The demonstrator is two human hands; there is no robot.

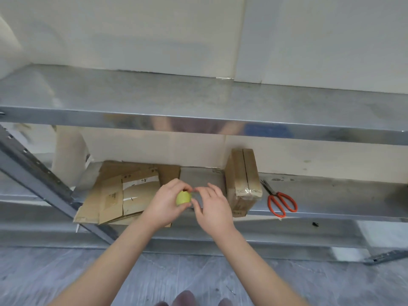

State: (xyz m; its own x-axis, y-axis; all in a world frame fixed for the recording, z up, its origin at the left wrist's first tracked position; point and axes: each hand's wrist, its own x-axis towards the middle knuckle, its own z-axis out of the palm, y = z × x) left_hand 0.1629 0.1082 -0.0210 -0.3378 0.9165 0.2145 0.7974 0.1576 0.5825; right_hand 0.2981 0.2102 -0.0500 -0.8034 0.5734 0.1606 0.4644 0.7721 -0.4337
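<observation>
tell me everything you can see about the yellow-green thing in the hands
The yellow-green thing is small, rounded and smooth-looking, plain in colour, perhaps a tape roll; blur hides detail. The left hand curls round it, covering its left side. The right hand touches its right edge with thumb and fingertips; whether they pinch anything is unclear. It is held in the air before the metal shelf, touching only the hands.

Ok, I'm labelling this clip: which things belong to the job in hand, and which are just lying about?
In use: yellow-green roll, gripped by the left hand; right hand, fingertips at its edge.
Lying about: flattened cardboard, upright carton, red-handled scissors, all on the lower shelf.
</observation>
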